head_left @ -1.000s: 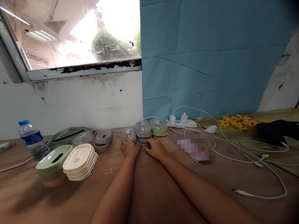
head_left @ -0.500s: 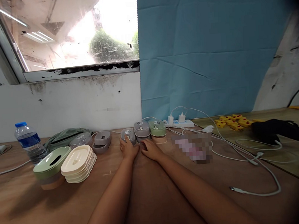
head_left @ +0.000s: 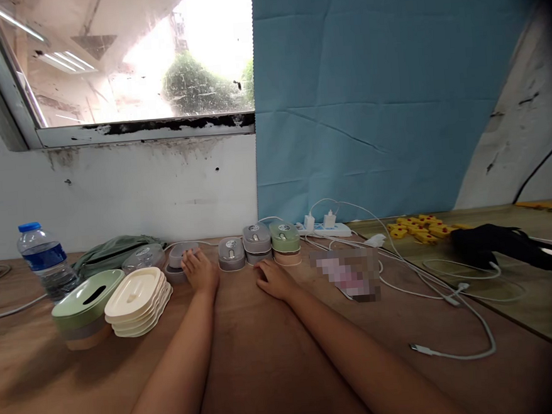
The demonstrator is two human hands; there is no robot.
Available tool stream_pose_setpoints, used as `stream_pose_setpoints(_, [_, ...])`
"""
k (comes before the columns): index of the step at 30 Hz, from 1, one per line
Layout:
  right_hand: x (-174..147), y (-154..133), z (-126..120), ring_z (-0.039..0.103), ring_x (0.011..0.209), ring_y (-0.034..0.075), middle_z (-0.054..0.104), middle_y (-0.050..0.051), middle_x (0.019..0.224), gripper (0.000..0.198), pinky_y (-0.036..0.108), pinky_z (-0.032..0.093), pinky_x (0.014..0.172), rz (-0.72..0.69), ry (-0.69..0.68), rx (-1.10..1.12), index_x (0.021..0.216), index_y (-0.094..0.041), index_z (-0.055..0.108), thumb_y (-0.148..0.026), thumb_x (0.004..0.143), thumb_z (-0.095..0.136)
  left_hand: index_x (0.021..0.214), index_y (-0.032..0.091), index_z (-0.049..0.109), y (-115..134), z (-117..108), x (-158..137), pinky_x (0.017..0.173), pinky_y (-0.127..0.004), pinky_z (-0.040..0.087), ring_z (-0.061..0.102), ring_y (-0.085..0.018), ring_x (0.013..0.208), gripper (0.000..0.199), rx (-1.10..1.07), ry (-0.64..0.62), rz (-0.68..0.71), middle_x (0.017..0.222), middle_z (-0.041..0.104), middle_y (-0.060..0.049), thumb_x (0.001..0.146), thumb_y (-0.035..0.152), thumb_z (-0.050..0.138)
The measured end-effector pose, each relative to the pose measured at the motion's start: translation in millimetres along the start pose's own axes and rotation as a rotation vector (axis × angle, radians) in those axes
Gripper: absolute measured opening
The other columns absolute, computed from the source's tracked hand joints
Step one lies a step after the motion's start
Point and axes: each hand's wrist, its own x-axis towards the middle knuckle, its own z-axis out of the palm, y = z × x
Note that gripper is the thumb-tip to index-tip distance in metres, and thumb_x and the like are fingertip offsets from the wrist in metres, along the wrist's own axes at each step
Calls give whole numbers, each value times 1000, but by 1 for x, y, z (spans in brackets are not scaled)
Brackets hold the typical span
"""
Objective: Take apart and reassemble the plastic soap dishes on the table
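Observation:
My left hand (head_left: 200, 272) is at the right side of the rounded grey rings (head_left: 180, 246), fingers apart and lying over their edge; part of the rings is hidden. On the table, just in front of the small lidded boxes, rests my right hand (head_left: 274, 279), its fingers loosely bent and apart with nothing in them. Between the hands stands a single grey lidded box (head_left: 231, 254) with a round label on top. To its right are a taller grey lidded box (head_left: 256, 241) and a green-topped box with a peach base (head_left: 285, 241).
Left of the hands are a stack of cream lids (head_left: 135, 295), a pile of green, grey and peach oval-slotted rings (head_left: 82, 309), a clear cover (head_left: 142, 258), a green pouch (head_left: 107, 255) and a water bottle (head_left: 46, 264). Rightward lie a power strip (head_left: 329, 230), white cables (head_left: 456, 357) and yellow pieces (head_left: 419, 227).
My left hand has let go of the single grey box and moved left to the grey rings. My right hand stays near the boxes. The view has shifted slightly right.

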Motion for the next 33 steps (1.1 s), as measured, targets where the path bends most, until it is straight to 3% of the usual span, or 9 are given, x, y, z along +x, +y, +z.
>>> stream_pose_setpoints(6, [0,-2,-2,54,87,21,58,9,94,28,31,41,80,2,-6,-4,97,-14,57,-12,70,52,108,10,51,-36,3,13,97,-48,26,34,-30,118,35,44,27,-8,111,51,-17,75,12,41])
stream_pose_setpoints(14, [0,-2,-1,54,83,20,59,8,90,28,31,43,76,8,27,17,95,-15,57,-11,68,52,104,10,53,-36,2,17,91,-43,34,42,-28,108,30,22,67,-1,104,51,-15,75,14,46])
stream_pose_setpoints(19, [-2,-5,-6,54,87,21,58,8,93,32,32,44,80,-32,112,49,96,-15,55,-8,65,51,111,10,48,-26,-22,1,97,-43,30,36,-27,115,32,-29,130,48,112,48,-16,83,22,41])
stream_pose_setpoints(22, [-5,-13,-11,51,95,22,55,9,98,36,35,42,86,-56,211,84,100,-15,51,-8,65,48,112,11,47,-24,-47,-24,99,-43,29,37,-27,116,33,-123,130,189,112,48,-15,84,26,40])
stream_pose_setpoints(25, [-17,-26,-15,48,100,24,51,11,101,36,39,40,89,-56,328,123,105,-16,45,-12,69,45,113,14,45,-28,-75,-51,99,-42,31,38,-25,116,31,-285,17,461,112,49,-13,84,25,42])
stream_pose_setpoints(28, [-41,-39,-22,46,105,25,48,11,105,38,42,39,91,-103,415,169,108,-20,42,-17,70,47,112,20,44,-36,-99,-71,97,-39,37,41,-21,114,28,-428,-176,621,112,51,-9,84,23,43])
stream_pose_setpoints(30, [-62,-45,-31,45,108,25,47,10,110,41,43,40,91,-163,351,167,110,-24,44,-21,69,52,112,22,44,-39,-111,-79,95,-36,40,42,-20,114,28,-488,-326,685,113,52,-8,84,23,44])
stream_pose_setpoints(33, [-90,-51,-48,39,117,29,44,9,120,49,47,37,95,-188,142,122,113,-30,49,-29,65,59,110,22,47,-37,-123,-82,96,-33,40,42,-18,115,27,-548,-524,828,112,54,-6,83,25,48])
